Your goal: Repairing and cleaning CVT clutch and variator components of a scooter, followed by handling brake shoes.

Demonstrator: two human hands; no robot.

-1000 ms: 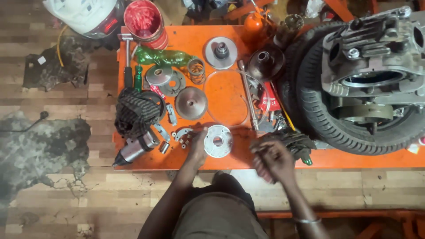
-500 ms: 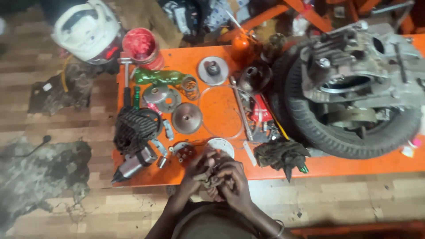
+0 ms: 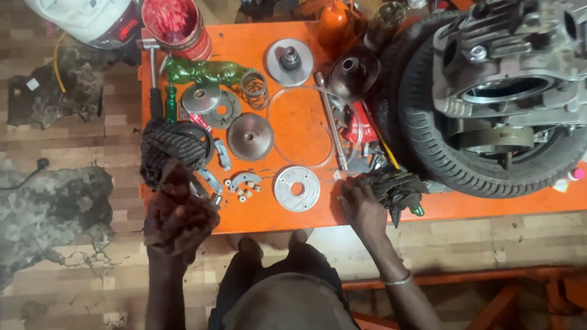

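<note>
Head view looks straight down on the person's two hands at the near edge of an orange table (image 3: 293, 131). The left hand (image 3: 177, 214) is raised a little in front of the table edge, with the fingers curled loosely upward; it is blurred, so it cannot be told if something small lies in it. Just beyond this hand sits a dark ribbed belt (image 3: 168, 146), bunched on the left part of the table. The right hand (image 3: 361, 205) lies flat on the table near the edge, fingers spread, and its fingertips touch a dark crumpled rag (image 3: 397, 186). A thin metal bangle (image 3: 397, 280) is on the right wrist.

Between the two hands lies a round silver plate with holes (image 3: 296, 188), and just left of it some small rollers (image 3: 243, 189) are scattered beside a curved metal piece. Farther up the table rests a grey conical disc (image 3: 251, 136), then a coil spring (image 3: 255, 85) next to a green plastic bottle (image 3: 205, 70). A long metal rod (image 3: 330, 122) lies almost upright in the picture, right of a clear ring. On the right side a black tyre (image 3: 440, 153) carries a grey engine block (image 3: 507, 67). At the top left stands a red tin (image 3: 174, 24).
</note>
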